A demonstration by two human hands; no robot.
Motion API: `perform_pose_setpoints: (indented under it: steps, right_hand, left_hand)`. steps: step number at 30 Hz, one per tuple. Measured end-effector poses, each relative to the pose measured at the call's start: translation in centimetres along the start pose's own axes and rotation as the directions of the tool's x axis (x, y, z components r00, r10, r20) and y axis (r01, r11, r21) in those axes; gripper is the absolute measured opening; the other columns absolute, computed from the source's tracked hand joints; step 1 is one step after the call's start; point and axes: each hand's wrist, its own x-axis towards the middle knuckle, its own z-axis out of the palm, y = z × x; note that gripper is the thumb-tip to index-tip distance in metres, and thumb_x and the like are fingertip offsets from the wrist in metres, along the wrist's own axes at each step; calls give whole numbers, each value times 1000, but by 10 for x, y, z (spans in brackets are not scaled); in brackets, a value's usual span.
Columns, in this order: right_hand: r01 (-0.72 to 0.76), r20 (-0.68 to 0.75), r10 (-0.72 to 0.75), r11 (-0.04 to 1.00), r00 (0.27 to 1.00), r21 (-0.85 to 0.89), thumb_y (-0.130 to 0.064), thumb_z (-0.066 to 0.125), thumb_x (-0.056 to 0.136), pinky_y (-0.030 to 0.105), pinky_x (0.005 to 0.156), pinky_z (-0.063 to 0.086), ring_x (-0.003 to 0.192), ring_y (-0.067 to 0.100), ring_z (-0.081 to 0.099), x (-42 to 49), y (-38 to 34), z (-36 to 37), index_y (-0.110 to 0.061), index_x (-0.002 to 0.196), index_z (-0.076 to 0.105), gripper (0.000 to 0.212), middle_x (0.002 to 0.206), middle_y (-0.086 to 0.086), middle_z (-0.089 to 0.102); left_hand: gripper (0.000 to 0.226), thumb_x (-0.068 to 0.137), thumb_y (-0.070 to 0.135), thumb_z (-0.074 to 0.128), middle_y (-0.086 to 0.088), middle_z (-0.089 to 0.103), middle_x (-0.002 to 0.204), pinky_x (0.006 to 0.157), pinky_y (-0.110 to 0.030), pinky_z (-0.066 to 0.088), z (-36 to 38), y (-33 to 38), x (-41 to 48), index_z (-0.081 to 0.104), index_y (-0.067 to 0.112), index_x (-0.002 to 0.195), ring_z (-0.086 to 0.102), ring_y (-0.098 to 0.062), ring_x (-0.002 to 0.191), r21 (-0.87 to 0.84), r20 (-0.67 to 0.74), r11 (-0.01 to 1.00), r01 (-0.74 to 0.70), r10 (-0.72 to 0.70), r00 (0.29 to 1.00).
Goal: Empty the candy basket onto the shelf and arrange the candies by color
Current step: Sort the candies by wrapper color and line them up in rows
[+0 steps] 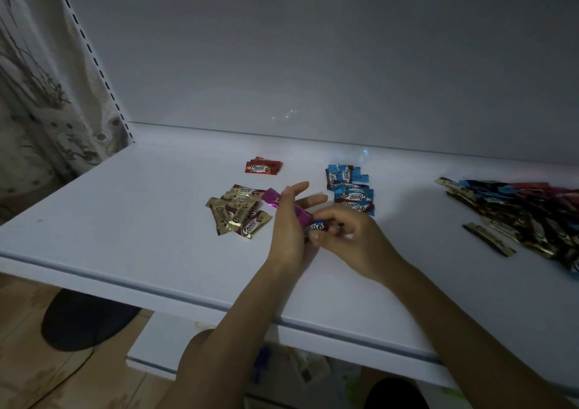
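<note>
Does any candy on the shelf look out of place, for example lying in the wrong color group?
The red group, gold group and blue group look clean. The heap at the right is mixed, and one dark candy lies apart beside it.

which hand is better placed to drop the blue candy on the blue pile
Right, probably: the right hand pinches the blue candy, the blue pile lies just beyond it, and the left hand holds a pink candy.
</note>
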Motion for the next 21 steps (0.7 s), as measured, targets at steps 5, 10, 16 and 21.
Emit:
perform_pose_setpoints:
  steps: [5, 10, 16, 21]
  right_hand:
    - [-38, -97, 58, 980, 994, 195, 5, 67, 81, 20, 76, 54, 92, 4, 66, 1, -7, -5, -18, 99, 66, 29, 100, -6, 67]
    - [-240, -501, 264, 964, 824, 113, 2, 67, 79, 15, 60, 51, 79, 10, 68, 6, 3, -35, -18, 88, 62, 22, 92, 6, 69]
    - [-421, -430, 242, 820, 870, -389, -19, 72, 80, 31, 74, 49, 97, 20, 59, 2, 30, -41, -18, 109, 64, 30, 105, 3, 67]
    - [-239, -413, -33, 773, 910, -588, -11, 62, 82, 29, 70, 42, 91, 24, 57, -4, 22, -33, -12, 103, 65, 21, 100, 8, 65]
  left_hand:
    - [32, 102, 33, 34, -12, 67, 104, 67, -32, 55, -2, -2, 0, 56, 16, 119, 67, -25, 90, 177, 3, 981, -74, 74, 997]
    - [21, 102, 19, 42, -3, 67, 82, 54, -16, 50, -4, -2, -2, 56, 10, 115, 65, -6, 62, 304, 33, 937, -174, 173, 984]
    - [7, 95, 23, 57, 9, 45, 46, 41, -17, 33, -5, -5, -10, 64, 20, 93, 37, -4, 40, 540, 138, 804, -250, 209, 968]
    - [7, 92, 14, 62, 12, 48, 42, 42, -13, 34, -5, -4, -12, 64, 10, 86, 38, -2, 38, 534, 216, 771, -348, 274, 937]
